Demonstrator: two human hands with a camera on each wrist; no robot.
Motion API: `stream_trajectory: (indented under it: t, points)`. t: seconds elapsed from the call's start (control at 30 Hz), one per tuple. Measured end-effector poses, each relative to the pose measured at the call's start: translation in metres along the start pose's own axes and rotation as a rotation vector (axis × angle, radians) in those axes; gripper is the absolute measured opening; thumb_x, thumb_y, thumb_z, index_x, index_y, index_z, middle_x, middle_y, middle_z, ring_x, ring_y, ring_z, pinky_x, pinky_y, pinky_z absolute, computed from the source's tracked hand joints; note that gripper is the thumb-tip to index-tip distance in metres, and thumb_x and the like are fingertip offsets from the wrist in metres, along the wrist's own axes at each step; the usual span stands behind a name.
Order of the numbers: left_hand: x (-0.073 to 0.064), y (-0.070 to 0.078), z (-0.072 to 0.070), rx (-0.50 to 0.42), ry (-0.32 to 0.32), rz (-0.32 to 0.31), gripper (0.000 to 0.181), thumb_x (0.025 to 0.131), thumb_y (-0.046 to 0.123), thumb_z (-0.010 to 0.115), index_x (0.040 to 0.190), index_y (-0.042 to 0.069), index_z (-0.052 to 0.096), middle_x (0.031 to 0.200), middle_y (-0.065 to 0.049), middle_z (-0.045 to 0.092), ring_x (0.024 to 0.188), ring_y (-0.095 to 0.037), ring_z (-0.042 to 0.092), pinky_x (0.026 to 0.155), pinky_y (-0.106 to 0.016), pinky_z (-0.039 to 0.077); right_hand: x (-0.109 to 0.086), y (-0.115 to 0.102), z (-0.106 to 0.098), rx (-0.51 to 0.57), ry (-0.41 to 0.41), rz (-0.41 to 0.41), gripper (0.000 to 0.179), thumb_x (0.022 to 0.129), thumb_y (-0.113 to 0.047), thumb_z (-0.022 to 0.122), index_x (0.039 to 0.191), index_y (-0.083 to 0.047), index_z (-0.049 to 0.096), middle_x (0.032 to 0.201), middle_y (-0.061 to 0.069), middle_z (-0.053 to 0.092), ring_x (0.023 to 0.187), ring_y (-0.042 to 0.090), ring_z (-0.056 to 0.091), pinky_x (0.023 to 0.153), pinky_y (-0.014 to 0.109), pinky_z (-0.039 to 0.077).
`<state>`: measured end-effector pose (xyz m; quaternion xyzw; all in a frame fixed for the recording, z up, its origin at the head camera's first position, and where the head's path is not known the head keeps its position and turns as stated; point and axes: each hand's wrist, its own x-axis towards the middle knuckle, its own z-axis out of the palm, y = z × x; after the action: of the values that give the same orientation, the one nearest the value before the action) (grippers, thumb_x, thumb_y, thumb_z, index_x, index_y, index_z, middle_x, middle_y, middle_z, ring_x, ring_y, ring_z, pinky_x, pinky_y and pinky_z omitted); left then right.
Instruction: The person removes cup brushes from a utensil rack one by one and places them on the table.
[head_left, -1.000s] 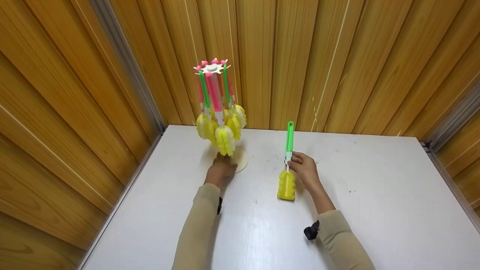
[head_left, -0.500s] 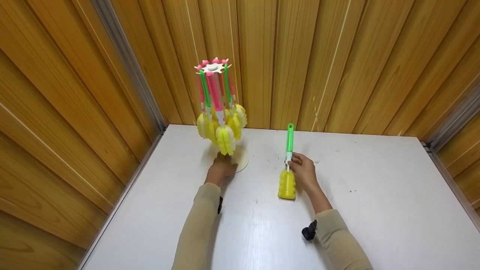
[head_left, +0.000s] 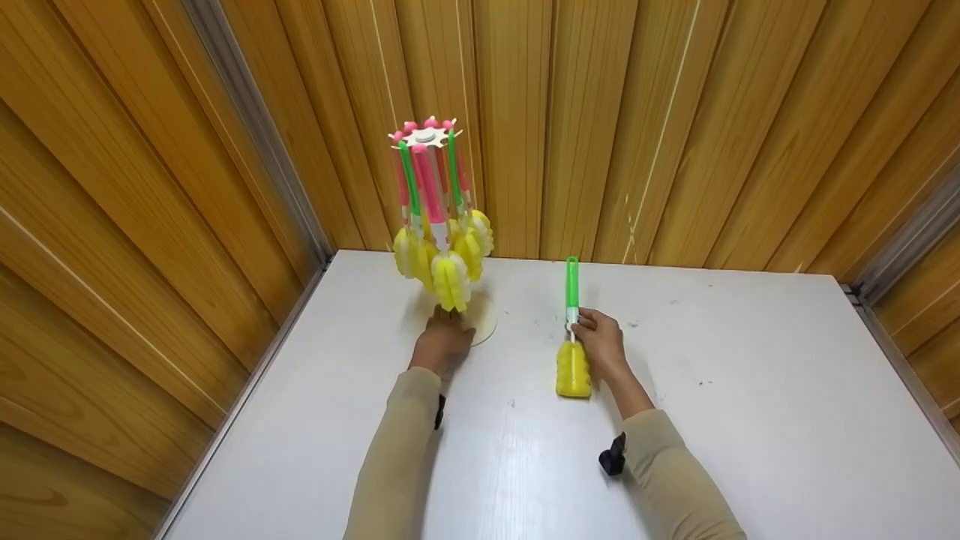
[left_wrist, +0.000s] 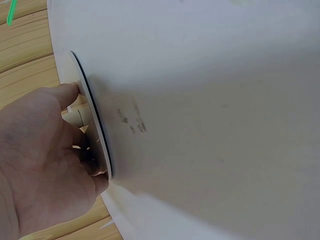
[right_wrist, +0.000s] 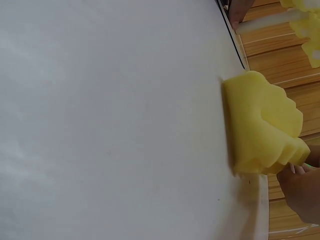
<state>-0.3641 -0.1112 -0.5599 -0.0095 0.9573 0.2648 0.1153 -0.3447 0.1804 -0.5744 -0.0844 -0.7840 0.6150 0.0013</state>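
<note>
Upright at the back left stands a brush stand (head_left: 424, 137) with a notched white top and a round base (head_left: 484, 319). Pink- and green-handled sponge brushes (head_left: 450, 281) hang around it. Low at its base, my left hand (head_left: 442, 341) has thumb and fingers about the post, the fingertips against the disc in the left wrist view; the head view hides most of these fingers. To the right, my right hand (head_left: 602, 337) pinches a green-handled sponge brush (head_left: 573, 371) at its white neck. This brush is sponge end down, handle upward, and the yellow sponge touches the table in the right wrist view.
The white tabletop (head_left: 517, 465) carries a few small dark marks. Wood-grain panels (head_left: 600, 112) rise behind the table and on both sides. A metal corner post (head_left: 259, 127) runs up at the left.
My right hand has shifted slightly left, and the held brush's handle top has tipped left and lower. My left hand and the stand look unchanged.
</note>
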Motion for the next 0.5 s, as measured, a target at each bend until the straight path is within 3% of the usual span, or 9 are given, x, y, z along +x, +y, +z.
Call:
stream_trajectory:
  t: [0.33, 0.5]
  points:
    - [0.002, 0.001, 0.002, -0.016, 0.004, -0.041, 0.075, 0.105, 0.038, 0.056, 0.164, 0.014, 0.016, 0.167, -0.008, 0.019, 0.152, -0.029, 0.024, 0.122, -0.047, 0.025, 0.005, 0.004, 0.009, -0.042, 0.033, 0.038, 0.041, 0.102, -0.002, 0.057, 0.142, 0.006, 0.053, 0.130, 0.024, 0.063, 0.114, 0.030, 0.065, 0.096, 0.034, 0.053]
    - [0.003, 0.002, 0.002, -0.079, 0.013, -0.078, 0.076, 0.103, 0.036, 0.059, 0.164, 0.017, 0.019, 0.164, -0.007, 0.026, 0.151, -0.027, 0.028, 0.122, -0.048, 0.025, 0.006, 0.007, 0.013, -0.038, 0.058, 0.037, 0.041, 0.102, -0.002, 0.057, 0.142, 0.006, 0.053, 0.130, 0.024, 0.063, 0.116, 0.031, 0.065, 0.097, 0.036, 0.053]
